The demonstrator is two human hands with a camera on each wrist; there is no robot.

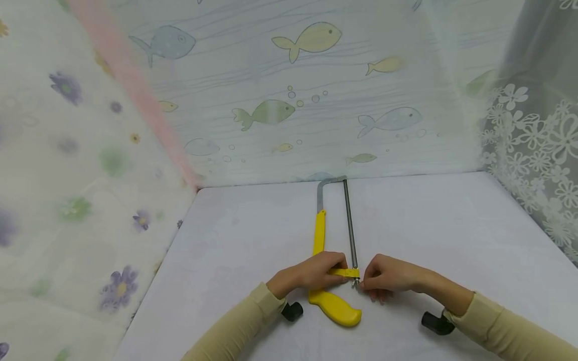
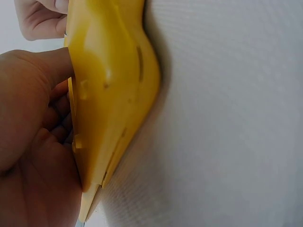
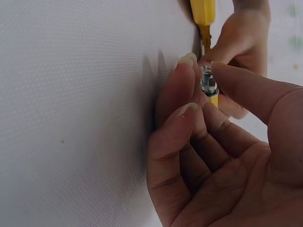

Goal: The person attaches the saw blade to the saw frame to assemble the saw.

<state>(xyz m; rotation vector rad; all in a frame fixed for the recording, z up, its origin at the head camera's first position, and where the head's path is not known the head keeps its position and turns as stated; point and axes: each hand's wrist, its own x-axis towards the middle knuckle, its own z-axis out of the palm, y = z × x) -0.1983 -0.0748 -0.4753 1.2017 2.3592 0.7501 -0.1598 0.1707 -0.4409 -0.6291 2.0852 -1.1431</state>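
Observation:
A hacksaw with a yellow handle lies on the white table, its grey frame end pointing away from me. My left hand grips the yellow frame just above the handle, its fingers reaching to the short yellow arm that carries the blade. At that arm's end sits a small metal wing nut. Thumb and forefinger of my right hand pinch around this nut, the other fingers curled below. In the left wrist view the yellow handle hides part of the left fingers.
White cloth covers the table. A fish-patterned curtain hangs at the back edge, a flowered one on the left and a lacy one on the right. Black wrist mounts sit under both sleeves.

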